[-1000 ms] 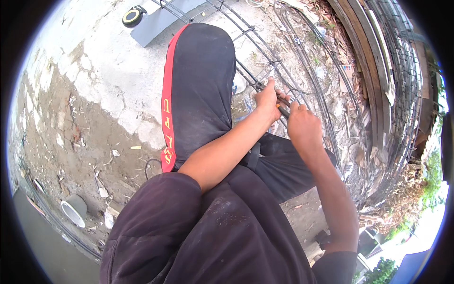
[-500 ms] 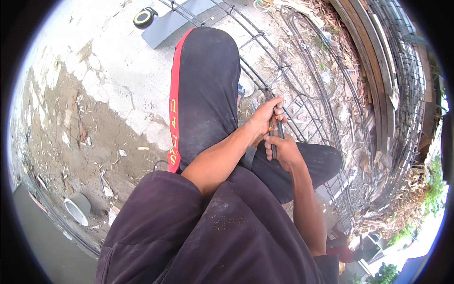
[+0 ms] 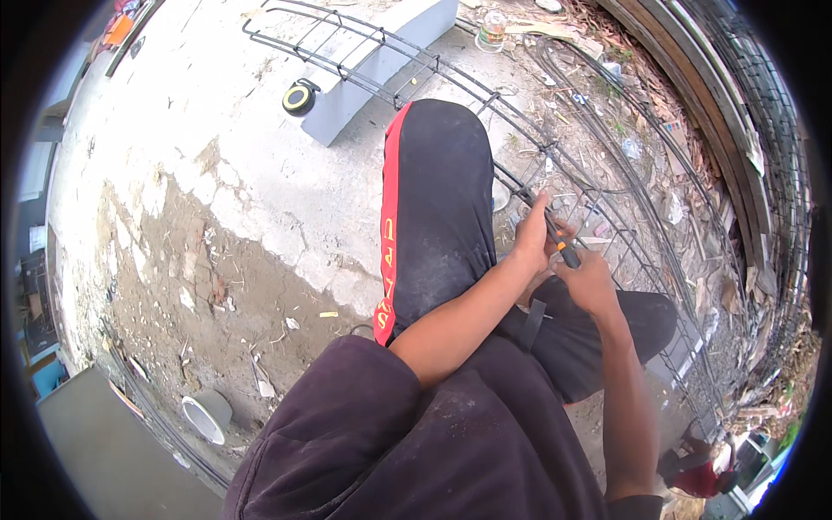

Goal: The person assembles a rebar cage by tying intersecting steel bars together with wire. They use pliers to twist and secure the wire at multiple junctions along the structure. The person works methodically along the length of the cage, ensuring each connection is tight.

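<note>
A long cage of steel rebar (image 3: pixel 468 84) runs from the upper left past my bent knee toward the lower right. Both my hands are on a pair of pliers (image 3: pixel 568 256) with dark handles and orange bands. My left hand (image 3: pixel 532 236) closes round them near the cage, its thumb side against the bar. Lower down, my right hand (image 3: pixel 591 282) wraps the handle ends. The jaws meet the near bar beside my knee; their exact bite is hard to make out.
A yellow-and-black tape measure (image 3: pixel 299 98) sits beside a grey board (image 3: pixel 347 102) under the cage. A pale bucket (image 3: pixel 206 418) lies tipped at lower left. Timber planks (image 3: pixel 706 95) and stacked steel mesh (image 3: pixel 776 147) line the right. A clear plastic container (image 3: pixel 491 32) stands beyond the cage.
The view has shifted, so everything sits lower and farther right. The pliers' handles now look closer together, with both hands still on them.
</note>
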A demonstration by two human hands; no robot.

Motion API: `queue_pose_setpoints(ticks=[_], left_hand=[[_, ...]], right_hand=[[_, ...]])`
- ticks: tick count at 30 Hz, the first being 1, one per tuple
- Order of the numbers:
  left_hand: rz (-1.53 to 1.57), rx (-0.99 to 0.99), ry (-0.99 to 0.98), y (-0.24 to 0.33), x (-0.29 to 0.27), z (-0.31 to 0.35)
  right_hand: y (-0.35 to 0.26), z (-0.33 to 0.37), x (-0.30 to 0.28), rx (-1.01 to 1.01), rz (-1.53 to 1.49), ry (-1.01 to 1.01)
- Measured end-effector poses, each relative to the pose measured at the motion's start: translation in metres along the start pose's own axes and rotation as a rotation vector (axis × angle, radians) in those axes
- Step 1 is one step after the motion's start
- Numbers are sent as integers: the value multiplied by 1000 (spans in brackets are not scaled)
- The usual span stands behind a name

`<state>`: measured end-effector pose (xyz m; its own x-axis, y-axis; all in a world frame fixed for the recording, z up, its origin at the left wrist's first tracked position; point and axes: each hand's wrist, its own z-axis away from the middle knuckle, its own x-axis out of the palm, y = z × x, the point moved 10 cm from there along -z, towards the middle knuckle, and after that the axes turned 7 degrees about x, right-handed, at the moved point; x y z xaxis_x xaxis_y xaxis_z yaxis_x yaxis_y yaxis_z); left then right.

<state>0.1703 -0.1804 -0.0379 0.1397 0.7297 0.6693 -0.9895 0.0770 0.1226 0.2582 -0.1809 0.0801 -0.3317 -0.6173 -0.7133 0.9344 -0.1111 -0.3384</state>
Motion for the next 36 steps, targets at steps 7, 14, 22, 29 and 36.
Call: queue_pose_setpoints(ticks=[7, 14, 22, 29, 36], left_hand=[[-80, -40, -250, 6, -3, 7], [-76, 77, 80, -1, -7, -6], [-504, -62, 10, 14, -17, 12], [-206, -1, -120, 22, 1, -6], [-226, 35, 60, 13, 3, -9]], right_hand=[[-5, 27, 54, 314, -622, -636], [-71, 59, -7, -393, 620, 498], [3, 6, 34, 135, -644, -366], [-29, 19, 13, -132, -59, -82], [-28, -3, -1, -114, 309, 129]])
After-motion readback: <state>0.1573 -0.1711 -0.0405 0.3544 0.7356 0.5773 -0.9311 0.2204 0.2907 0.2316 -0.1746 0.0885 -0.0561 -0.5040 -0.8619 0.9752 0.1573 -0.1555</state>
